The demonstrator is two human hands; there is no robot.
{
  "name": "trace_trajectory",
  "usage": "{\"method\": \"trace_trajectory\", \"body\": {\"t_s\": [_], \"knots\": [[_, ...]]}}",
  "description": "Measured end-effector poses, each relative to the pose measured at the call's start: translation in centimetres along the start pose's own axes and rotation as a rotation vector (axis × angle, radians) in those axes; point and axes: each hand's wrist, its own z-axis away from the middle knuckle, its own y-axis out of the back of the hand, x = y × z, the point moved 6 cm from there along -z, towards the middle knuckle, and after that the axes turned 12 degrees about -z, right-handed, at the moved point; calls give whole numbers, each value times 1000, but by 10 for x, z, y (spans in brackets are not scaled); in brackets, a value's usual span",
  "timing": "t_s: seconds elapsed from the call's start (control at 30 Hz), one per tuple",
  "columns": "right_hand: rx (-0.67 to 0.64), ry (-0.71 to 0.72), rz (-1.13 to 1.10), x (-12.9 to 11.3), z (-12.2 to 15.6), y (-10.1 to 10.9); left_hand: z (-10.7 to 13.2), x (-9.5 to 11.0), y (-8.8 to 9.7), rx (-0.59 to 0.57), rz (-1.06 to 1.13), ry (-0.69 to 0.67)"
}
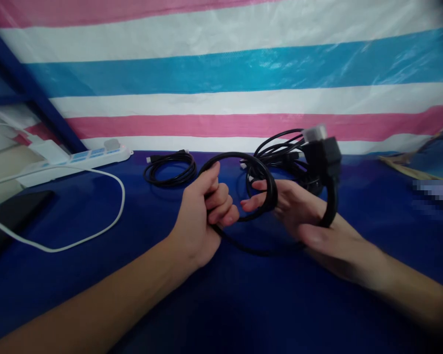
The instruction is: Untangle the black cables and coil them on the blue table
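Note:
A thick black cable (270,189) is held up in a loop above the blue table, between my two hands. My left hand (206,211) is closed in a fist around the left side of the loop. My right hand (299,211) grips the right side, its fingers at the coil and its thumb by the cable's end. From that hand rises a blocky black plug (323,157) with a pale, see-through tip, blurred by motion. Some of the cable is hidden inside the fingers.
Behind my hands lie a neatly coiled black cable (172,169) and a tangle of black cables (280,147). At left are a white power strip (92,156), a white cord (122,191) and a flat black object (18,216). A striped sheet (221,73) hangs behind the table (133,275).

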Motion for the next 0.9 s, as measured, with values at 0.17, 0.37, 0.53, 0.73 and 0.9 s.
{"method": "trace_trajectory", "body": {"t_s": [0.17,0.37,0.53,0.73,0.9], "knots": [[220,24,194,-3,-3,5,1,-17,-3,-27,-194,39],[323,18,96,-15,2,16,-1,-5,-6,-235,-457,-73],[37,-275,314,-5,6,4,12,-13,-19,-500,-646,49],[-69,-277,390,-5,10,-6,12,-8,-24,-628,-845,-120],[99,-123,261,-22,15,8,-17,18,-6,-342,-868,-520]]}}
